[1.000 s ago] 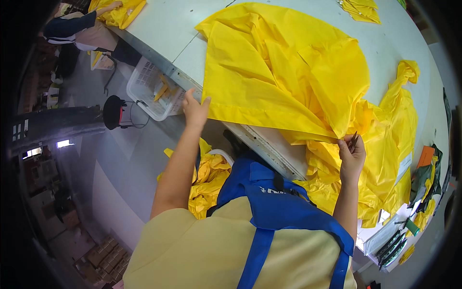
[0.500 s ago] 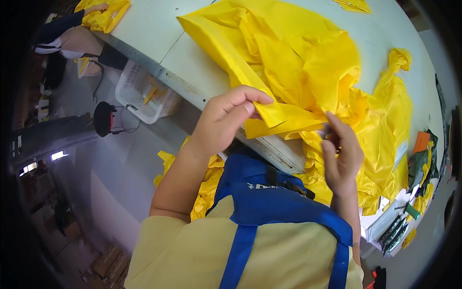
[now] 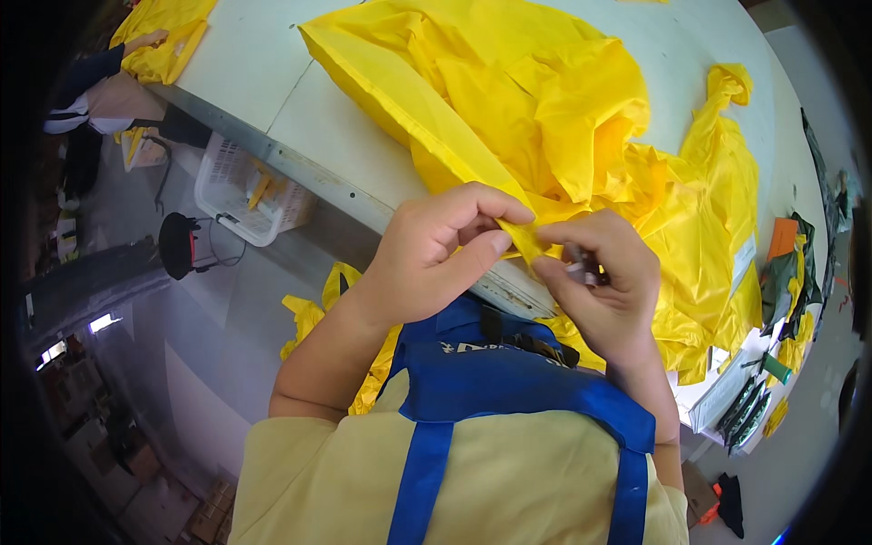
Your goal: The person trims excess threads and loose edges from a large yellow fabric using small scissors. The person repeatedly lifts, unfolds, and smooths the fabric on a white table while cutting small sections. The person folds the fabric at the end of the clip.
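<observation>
A large crumpled sheet of shiny yellow waterproof fabric (image 3: 536,100) spreads over the table, its hemmed edge running toward me. My left hand (image 3: 436,250) pinches that edge between thumb and forefinger. Right beside it, the thumb and forefinger of my right hand (image 3: 613,277) close on the same strip near its corner. Inside the curled fingers of the right hand lies a small metallic thing (image 3: 581,270), mostly hidden, whose kind I cannot make out. More yellow fabric (image 3: 722,182) lies bunched to the right, with a knotted-looking end.
The pale table (image 3: 363,182) has a metal-trimmed edge in front of me. Below it stands a white plastic basket (image 3: 218,177). A co-worker's hand (image 3: 150,38) rests on yellow fabric at far left. Dark and orange pieces (image 3: 783,238) lie at right.
My right hand has moved left and closed on the fabric beside my left hand. The yellow strip's loose end is now gathered between both hands. The whole view has shifted slightly.
</observation>
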### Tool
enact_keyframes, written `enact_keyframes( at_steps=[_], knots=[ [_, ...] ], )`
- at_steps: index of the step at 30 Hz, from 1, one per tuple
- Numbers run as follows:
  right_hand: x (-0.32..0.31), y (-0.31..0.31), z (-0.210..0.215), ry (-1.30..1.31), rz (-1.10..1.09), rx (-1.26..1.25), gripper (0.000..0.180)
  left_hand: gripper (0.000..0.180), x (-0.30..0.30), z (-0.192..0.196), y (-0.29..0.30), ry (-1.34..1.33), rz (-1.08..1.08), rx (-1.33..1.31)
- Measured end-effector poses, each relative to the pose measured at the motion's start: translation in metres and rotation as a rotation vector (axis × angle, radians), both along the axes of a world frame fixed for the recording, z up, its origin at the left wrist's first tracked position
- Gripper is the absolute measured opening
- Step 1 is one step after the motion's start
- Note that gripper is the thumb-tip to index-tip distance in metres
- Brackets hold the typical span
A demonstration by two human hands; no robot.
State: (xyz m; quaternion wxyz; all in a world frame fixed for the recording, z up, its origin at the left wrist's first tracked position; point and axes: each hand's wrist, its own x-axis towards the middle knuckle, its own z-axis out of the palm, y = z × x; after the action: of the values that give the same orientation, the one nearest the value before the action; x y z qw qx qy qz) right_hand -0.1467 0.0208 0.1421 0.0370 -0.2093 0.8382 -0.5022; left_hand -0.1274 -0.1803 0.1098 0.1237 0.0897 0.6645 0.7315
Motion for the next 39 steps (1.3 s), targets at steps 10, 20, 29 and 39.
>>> enact_keyframes(
  at_steps=[10,20,29,39],
  knots=[
    [-0.003,-0.002,-0.008,0.399,0.039,0.198,0.034,0.020,-0.004,0.009,0.025,-0.051,0.112,-0.059],
    [-0.002,0.001,-0.027,-0.534,-0.172,-0.569,0.007,0.013,-0.005,0.007,0.040,-0.180,0.161,0.203],
    [-0.008,0.026,-0.023,-0.535,-0.133,-0.723,0.023,0.012,-0.005,0.000,0.045,-0.057,0.202,0.164],
    [0.013,0.033,0.007,-0.151,-0.163,0.122,0.029,0.016,-0.005,-0.001,0.044,-0.014,0.161,-0.019]
  ],
)
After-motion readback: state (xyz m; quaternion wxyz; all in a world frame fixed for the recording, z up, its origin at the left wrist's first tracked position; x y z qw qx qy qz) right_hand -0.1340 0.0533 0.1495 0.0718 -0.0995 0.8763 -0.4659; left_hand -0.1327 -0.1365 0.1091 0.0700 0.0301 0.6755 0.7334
